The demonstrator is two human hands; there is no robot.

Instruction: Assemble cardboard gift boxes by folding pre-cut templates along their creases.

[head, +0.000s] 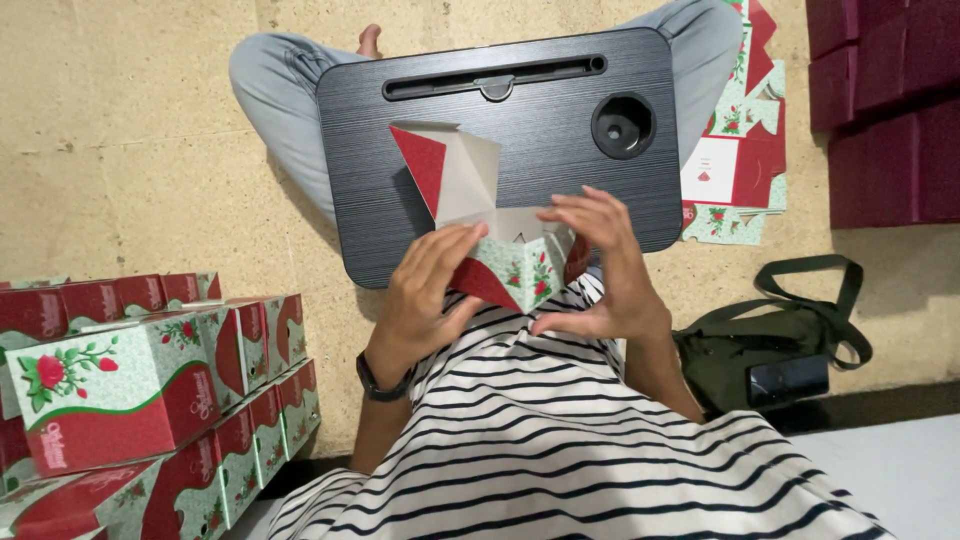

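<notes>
Carton (500,250), half-folded, held by both hands' fingers (440,262) at the lap desk's (400,110) near edge, desk beyond bare.

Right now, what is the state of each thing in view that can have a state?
Rose-printed carton: half folded, flaps open, held over the lap desk.
Left hand: gripping the carton's left side.
Right hand: gripping the carton's right side.
Black lap desk: flat across the legs, cup recess empty.
Finished boxes: closed, stacked at the left.
Flat carton blanks: unfolded, piled on the floor.
Green bag: lying on the floor.
</notes>
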